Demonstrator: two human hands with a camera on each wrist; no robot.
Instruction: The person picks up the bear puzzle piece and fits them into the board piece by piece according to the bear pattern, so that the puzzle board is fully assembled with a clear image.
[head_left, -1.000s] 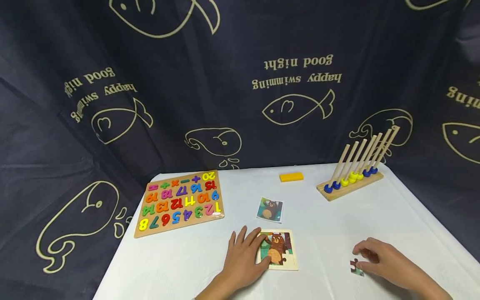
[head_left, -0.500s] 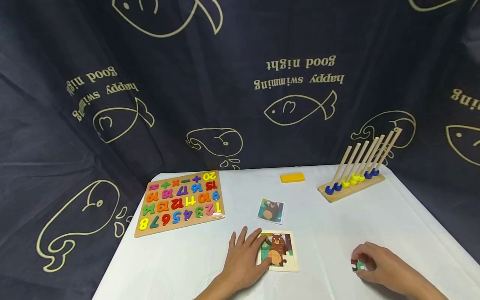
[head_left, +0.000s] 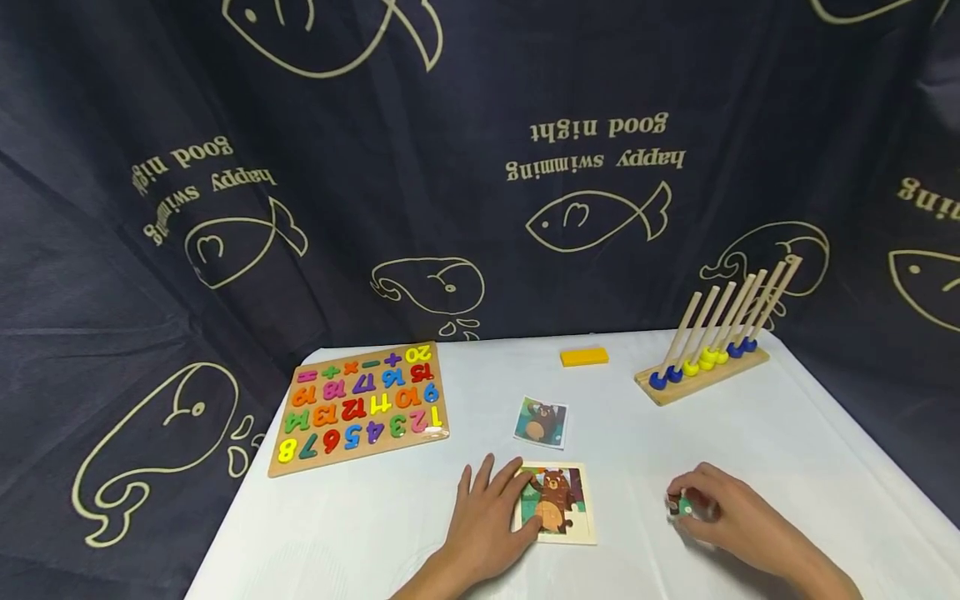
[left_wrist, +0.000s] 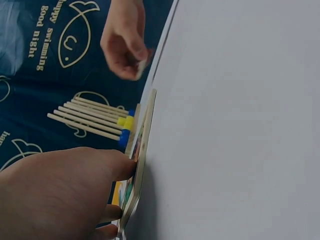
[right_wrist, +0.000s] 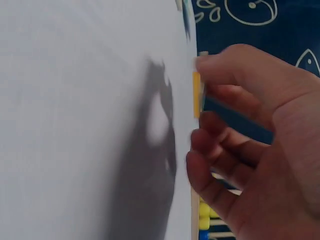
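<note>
My left hand rests spread on the left side of a small wooden jigsaw puzzle. Its thumb presses near the lower edge and a fingertip lies at the top left corner. The puzzle shows a brown bear, with a bare spot at the lower right of the picture. To the right of it, my right hand pinches a small green and brown puzzle piece between thumb and fingers. In the left wrist view that piece is held above the table, mostly covered by the fingers.
A bear picture card lies just beyond the puzzle. Farther back are a yellow block, a colourful number board at left, and a peg stand with blue and yellow beads at right. A dark printed cloth hangs behind.
My right hand has picked the puzzle piece up off the table and moved left with it, toward the puzzle. My left hand has stayed in place.
</note>
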